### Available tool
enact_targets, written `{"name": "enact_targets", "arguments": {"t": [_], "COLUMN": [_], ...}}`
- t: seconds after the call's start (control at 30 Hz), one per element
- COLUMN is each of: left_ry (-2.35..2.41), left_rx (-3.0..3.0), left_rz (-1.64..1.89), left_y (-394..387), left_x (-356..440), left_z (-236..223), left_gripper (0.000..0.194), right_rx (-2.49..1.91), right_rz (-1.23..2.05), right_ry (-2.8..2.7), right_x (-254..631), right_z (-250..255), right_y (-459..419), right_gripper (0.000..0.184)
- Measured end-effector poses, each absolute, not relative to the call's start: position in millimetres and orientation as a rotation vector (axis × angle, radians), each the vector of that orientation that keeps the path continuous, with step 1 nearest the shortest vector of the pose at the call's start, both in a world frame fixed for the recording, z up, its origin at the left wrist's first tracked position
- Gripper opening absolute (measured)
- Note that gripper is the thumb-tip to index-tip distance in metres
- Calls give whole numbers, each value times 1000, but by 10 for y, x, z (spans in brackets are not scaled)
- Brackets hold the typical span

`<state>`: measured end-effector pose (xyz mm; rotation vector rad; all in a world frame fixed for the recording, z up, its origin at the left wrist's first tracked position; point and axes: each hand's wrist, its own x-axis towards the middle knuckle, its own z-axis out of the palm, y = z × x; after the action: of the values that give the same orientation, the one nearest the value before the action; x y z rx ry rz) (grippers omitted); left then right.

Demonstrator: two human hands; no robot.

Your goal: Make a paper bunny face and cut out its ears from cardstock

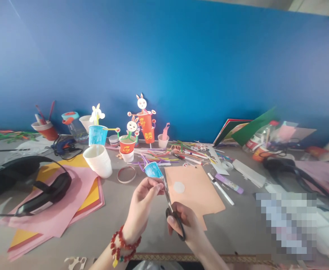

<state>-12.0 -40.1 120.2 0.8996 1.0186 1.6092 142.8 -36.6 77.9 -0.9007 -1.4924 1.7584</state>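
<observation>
Blue-painted paper forms a small, streaky cup (pixel 153 170), tilted just beyond the left hand (pixel 144 198), with thin purple strips (pixel 142 160) at its far side. The left hand is nearer to it, thumb and fingertips pinched together at the cup's near edge. The right hand (pixel 187 222), farther back and to the right, is curled round the black handles of metal-bladed scissors (pixel 168 194). Their long axis points away from that hand and slightly left, bringing the tips to the cup's right side; whether the blades are parted, I cannot tell. Flat peach-coloured paper (pixel 196 185) lies beyond the right hand; a red bead bracelet (pixel 128 245) circles the left wrist.
</observation>
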Motion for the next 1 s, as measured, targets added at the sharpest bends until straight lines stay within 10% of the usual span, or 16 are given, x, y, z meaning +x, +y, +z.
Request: {"name": "enact_targets", "arguments": {"t": [1.0], "left_ry": [924], "left_rx": [783], "left_rz": [1660], "left_y": [-405], "left_x": [-47], "left_z": [1210], "left_gripper": [20], "right_rx": [-907], "right_rz": [1697], "right_ry": [-1440], "right_x": [1360], "right_z": [641], "right_y": [-371], "right_gripper": [55]}}
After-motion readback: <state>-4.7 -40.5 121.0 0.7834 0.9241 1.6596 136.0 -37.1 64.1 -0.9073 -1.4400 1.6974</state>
